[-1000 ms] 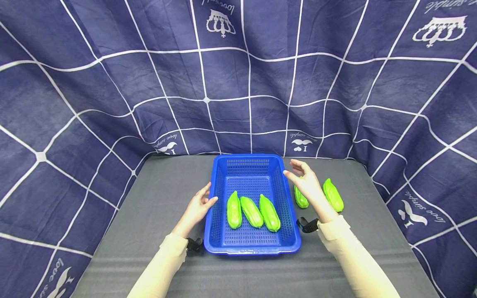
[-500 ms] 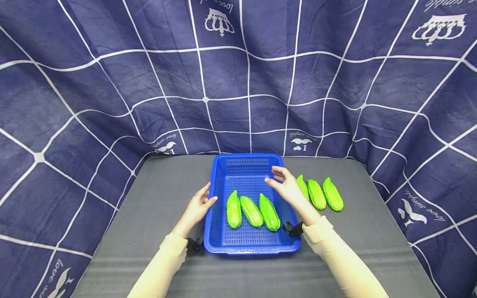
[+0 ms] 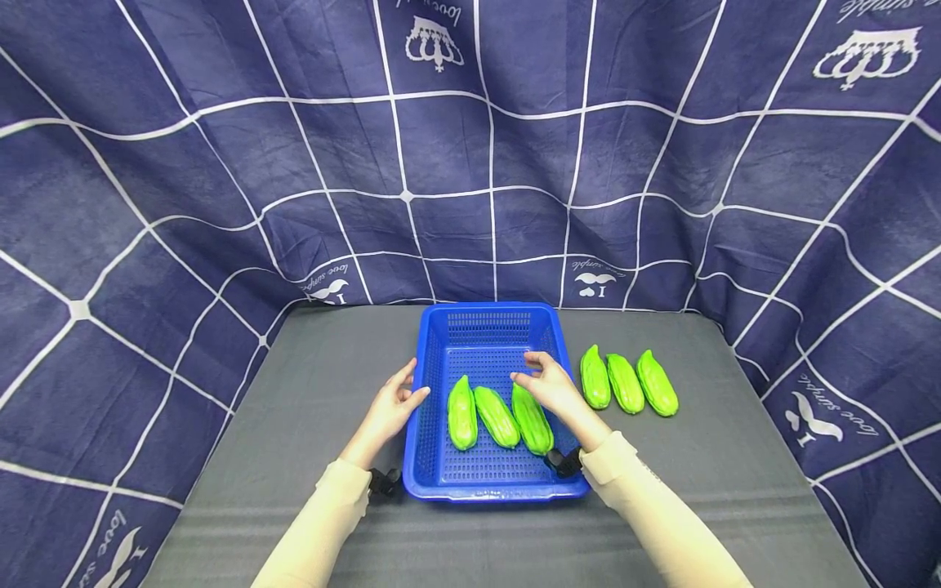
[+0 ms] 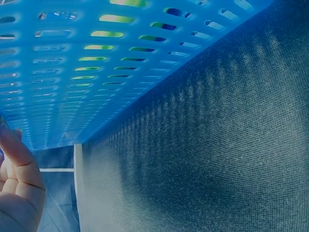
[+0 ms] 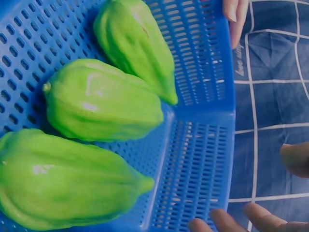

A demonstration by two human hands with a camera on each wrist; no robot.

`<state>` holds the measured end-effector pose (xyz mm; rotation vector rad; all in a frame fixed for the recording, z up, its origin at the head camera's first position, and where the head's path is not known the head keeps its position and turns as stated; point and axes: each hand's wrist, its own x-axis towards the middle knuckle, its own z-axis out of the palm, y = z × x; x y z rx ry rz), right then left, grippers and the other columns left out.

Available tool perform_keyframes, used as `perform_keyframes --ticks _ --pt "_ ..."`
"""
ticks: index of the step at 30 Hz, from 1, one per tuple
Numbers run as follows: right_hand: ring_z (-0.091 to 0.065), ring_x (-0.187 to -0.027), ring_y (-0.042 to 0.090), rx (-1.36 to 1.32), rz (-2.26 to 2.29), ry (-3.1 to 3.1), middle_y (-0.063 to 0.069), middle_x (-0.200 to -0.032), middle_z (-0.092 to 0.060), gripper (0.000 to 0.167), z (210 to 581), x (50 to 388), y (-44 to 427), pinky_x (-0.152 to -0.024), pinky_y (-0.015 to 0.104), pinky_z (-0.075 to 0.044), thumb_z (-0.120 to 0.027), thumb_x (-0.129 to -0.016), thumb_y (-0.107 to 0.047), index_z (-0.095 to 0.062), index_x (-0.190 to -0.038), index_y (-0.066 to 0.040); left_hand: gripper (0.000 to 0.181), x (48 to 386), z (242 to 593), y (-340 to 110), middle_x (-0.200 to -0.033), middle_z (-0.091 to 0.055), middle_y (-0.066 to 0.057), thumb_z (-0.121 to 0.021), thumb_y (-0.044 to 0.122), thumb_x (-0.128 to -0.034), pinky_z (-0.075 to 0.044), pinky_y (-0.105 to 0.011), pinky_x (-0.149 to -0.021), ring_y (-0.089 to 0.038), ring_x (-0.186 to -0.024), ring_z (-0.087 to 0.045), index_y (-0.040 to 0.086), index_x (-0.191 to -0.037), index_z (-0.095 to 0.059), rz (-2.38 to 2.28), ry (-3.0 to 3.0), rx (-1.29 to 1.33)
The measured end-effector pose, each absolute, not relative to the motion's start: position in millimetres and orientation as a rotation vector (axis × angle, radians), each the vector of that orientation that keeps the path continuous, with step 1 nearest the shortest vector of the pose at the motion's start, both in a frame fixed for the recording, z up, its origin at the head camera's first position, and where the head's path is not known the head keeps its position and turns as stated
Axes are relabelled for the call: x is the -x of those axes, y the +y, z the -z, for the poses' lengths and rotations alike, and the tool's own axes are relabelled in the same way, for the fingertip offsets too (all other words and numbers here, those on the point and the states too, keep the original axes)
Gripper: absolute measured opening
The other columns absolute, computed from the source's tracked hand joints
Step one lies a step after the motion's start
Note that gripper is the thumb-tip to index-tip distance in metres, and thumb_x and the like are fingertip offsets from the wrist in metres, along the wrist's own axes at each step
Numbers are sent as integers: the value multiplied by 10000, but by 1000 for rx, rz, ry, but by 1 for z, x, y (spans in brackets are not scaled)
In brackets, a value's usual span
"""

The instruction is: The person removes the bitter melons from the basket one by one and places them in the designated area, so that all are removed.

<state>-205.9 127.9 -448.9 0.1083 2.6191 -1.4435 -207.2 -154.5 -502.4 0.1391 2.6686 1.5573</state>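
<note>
A blue perforated plastic basket [image 3: 497, 494] stands on the grey table. Three glossy green fruits, lightly ribbed and papaya-like, lie side by side in it: a left one [image 3: 462, 416], a middle one [image 3: 497, 418] and a right one [image 3: 532, 423]. At the basket's left rim, my left hand [image 3: 390, 404] holds the edge, thumb inside and fingers outside. My right hand [image 3: 555, 388] hovers over the basket's right part, just above the right fruit's tip, which it partly hides. Its fingers [image 5: 263, 217] are loosely bent and apart from the thumb, with nothing between them.
To the right of the basket, three similar green fruits [image 3: 625, 384] lie in a row on the table [image 3: 338, 343]. A dark blue cloth [image 3: 456, 229] with white grid lines hangs behind and at both sides.
My right hand has moved left and toward me, from above the table fruits over the basket rim to above the right fruit. My left hand and the fruits have stayed put.
</note>
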Motion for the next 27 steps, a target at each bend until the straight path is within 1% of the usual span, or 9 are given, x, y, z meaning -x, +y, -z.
perform_keyframes --ticks 7,12,20,27 --pt "-515 -1278 433 -146 1397 2617 256 -1410 -516 585 458 206 125 -1034 514 -437 -652 -924 -238 -454 -1409 21 648 207 503 -154 -1281 -566 -280 -668 124 -938 -509 -271 -684 -206 -804 -638 15 -1503 -369 -1567 2656 -120" --pt "-539 -1246 433 -156 1354 2656 259 -1392 -531 571 465 206 125 -1024 514 -441 -654 -916 -228 -471 -1391 30 653 208 504 -154 -1285 -568 -277 -669 133 -939 -506 -257 -674 -180 -789 -637 18 -1506 -365 -1554 2665 -126" --pt "-559 -1211 422 -170 1305 2682 278 -1376 -537 560 468 204 127 -1018 513 -440 -642 -918 -211 -475 -1380 57 648 208 504 -154 -1286 -557 -279 -667 127 -939 -508 -271 -687 -217 -816 -652 19 -1504 -368 -1556 2661 -126" --pt "-503 -1285 436 -184 1261 2696 298 -1366 -537 582 476 206 128 -1068 523 -396 -648 -898 -218 -475 -1376 65 645 208 505 -154 -1287 -552 -285 -666 124 -939 -518 -274 -675 -220 -819 -648 18 -1503 -371 -1554 2663 -120"
